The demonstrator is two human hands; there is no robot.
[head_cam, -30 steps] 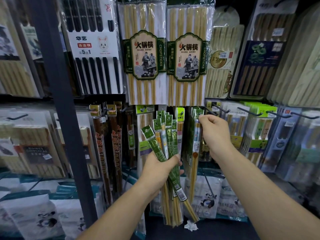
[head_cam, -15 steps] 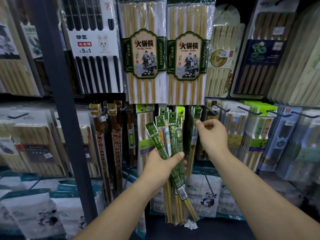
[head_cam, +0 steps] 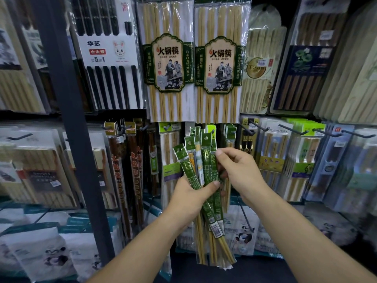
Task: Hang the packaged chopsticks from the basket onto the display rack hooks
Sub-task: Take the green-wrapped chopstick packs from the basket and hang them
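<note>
Chopstick packs [head_cam: 206, 167] fanned, gripped by left hand [head_cam: 189, 198], right hand [head_cam: 240, 170] pinching one (fingertips hidden behind)

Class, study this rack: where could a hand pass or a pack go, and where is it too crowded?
Free: the dark strip under the held bundle, between the forearms, and the bare hook tips right of the right hand. Crowded: the hanging packs behind the left hand, all overlapping.

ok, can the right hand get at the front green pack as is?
Probably yes: the right hand pinches the front green pack near its top, nothing in between. The left hand's thumb clamps the bundle lower down, so it may resist.
</note>
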